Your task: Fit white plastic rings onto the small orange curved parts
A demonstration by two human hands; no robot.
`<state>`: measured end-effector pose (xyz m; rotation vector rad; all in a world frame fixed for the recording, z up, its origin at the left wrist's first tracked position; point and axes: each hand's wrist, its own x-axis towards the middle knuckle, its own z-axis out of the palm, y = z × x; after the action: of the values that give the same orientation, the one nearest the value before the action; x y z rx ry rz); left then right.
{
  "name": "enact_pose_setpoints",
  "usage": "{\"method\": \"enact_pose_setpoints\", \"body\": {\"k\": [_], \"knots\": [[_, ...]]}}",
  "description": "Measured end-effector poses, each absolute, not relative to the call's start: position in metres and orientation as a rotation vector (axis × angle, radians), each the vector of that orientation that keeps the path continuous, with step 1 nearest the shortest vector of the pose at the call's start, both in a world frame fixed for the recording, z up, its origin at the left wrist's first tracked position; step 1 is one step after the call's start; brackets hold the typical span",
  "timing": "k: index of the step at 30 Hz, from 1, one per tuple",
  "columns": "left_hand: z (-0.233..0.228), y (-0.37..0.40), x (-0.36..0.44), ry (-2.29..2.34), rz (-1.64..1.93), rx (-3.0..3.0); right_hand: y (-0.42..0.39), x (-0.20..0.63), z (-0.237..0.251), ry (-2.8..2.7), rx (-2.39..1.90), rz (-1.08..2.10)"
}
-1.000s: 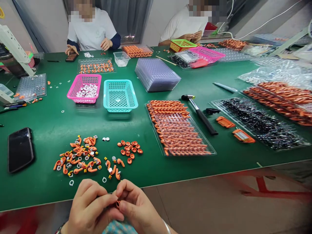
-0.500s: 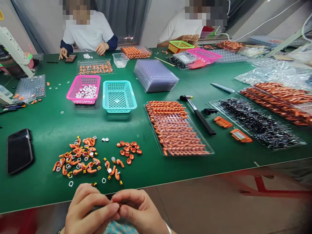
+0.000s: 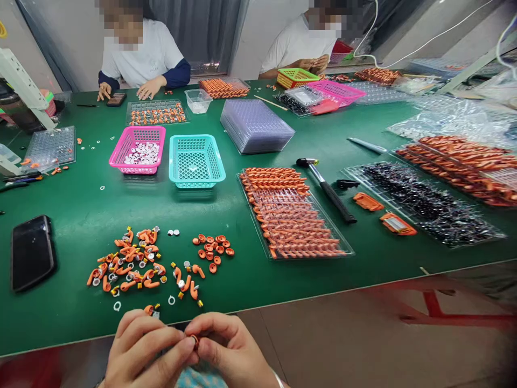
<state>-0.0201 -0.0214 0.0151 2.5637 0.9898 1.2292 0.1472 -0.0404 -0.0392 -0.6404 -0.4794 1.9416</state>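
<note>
A green table (image 3: 81,199) fills mid-frame; at bottom centre, the left hand (image 3: 141,347) and right hand (image 3: 236,347) pinch a small orange piece (image 3: 195,340) between them, equally near; its long axis I cannot tell.

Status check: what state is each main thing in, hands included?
Left hand: pinching small round orange part
Right hand: pinching the same part
Cup-shaped orange caps: lying loose
Black rectangular phone: flat, screen dark
Pink plastic basket: upright, holding white pieces
Turquoise plastic basket: upright
Black-handled hammer: lying down
Clear plastic tray: loaded with orange pieces
</note>
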Motion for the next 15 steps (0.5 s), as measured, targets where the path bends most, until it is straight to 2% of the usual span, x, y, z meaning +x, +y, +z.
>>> {"method": "enact_pose_setpoints", "body": {"k": [15], "knots": [[0.0198,-0.0196,-0.0190,0.956,1.217,2.616,-0.0457,0.1450,-0.0424,-0.483,-0.685,1.879]]}}
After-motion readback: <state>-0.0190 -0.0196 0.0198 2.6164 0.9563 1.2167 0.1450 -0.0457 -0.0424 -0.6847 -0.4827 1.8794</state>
